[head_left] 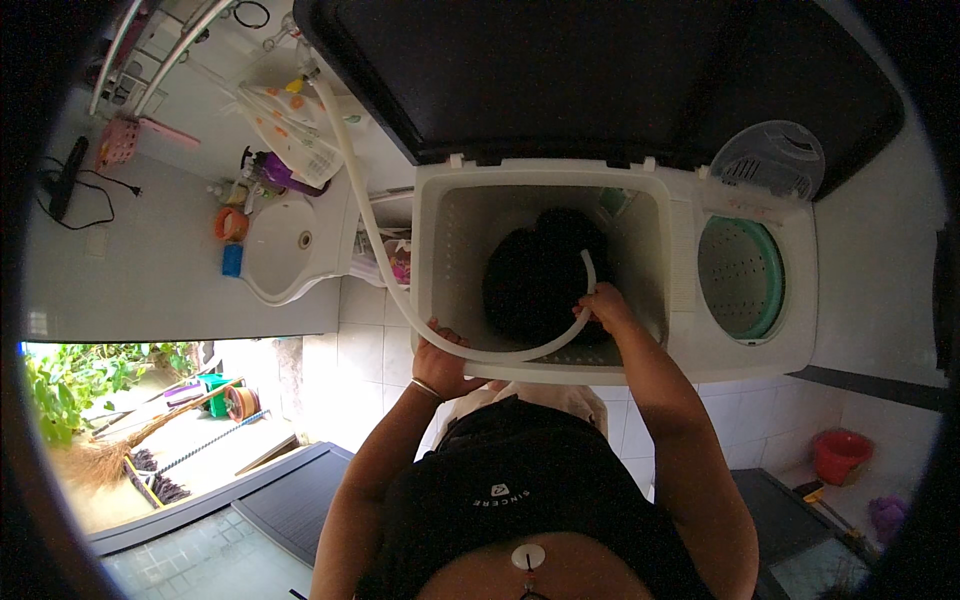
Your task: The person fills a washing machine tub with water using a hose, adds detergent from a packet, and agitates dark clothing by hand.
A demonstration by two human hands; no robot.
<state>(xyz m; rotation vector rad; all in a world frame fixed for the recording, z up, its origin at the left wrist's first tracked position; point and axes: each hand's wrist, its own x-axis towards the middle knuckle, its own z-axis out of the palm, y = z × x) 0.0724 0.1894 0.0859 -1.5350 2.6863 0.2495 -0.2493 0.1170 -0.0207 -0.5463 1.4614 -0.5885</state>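
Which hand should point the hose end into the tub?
Probably the right hand: it grips the hose near its end, inside the tub. The left hand holds it farther back, at the rim.

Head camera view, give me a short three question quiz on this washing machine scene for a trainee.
1. True or false: the right hand holds the end of the white hose inside the wash tub.
2. What is the left hand doing? A) grasping the hose at the tub's front rim B) touching the sink C) hanging free
3. Fill in: the small spin tub to the right of the wash tub is coloured ____.

Key: 1 true; 2 A; 3 green.
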